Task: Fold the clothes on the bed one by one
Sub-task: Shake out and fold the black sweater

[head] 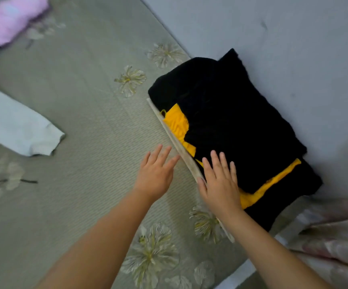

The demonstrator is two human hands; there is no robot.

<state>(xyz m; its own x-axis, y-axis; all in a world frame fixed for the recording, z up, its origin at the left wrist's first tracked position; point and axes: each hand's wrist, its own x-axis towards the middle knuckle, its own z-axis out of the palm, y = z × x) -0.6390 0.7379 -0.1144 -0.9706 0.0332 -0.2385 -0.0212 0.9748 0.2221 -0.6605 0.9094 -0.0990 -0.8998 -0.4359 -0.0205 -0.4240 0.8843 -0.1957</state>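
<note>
Two flat, open hands: right hand [221,182] presses folded black-and-yellow garment [221,113]; left hand [155,174] above woven mat [75,101].

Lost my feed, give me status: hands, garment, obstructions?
Both hands open: right hand flat on folded black garment, left hand over mat. Nothing in the way; white garment waits left.

The bed [81,126] is covered by a grey-green woven mat printed with pale flowers. On it, against the wall, lies a folded stack of black and yellow clothes [231,122]. A white garment [16,130] lies at the left, a pink garment [8,19] at the far corner.
</note>
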